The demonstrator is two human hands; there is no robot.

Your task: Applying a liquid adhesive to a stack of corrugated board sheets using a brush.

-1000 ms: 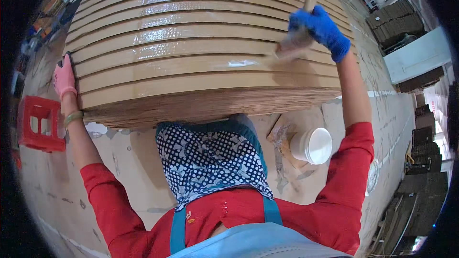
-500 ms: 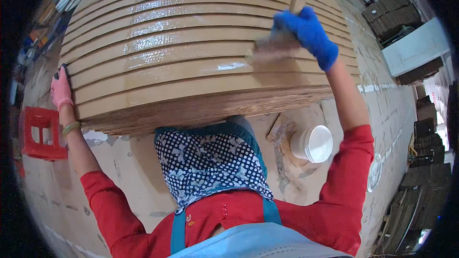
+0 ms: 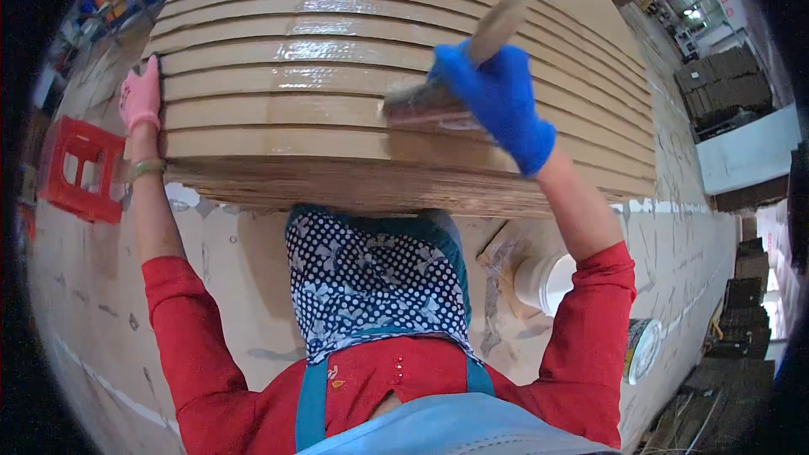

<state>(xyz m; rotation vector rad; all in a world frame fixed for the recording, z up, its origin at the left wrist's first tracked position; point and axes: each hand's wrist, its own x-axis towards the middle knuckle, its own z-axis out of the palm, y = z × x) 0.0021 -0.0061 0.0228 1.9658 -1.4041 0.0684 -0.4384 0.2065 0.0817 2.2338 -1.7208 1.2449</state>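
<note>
Gripping the brush in your closed right hand, you have it over the ridged cardboard stack, its long axis slanting: bristles left of the grip, handle up and right. The glossy patch lies left of and beyond the bristles. Your left hand rests at the stack's left edge; whether its fingers close there cannot be told. Your right sleeve partly hides the white bucket; the red crate sits beside your left wrist, and brown cardboard piles stand far right.
</note>
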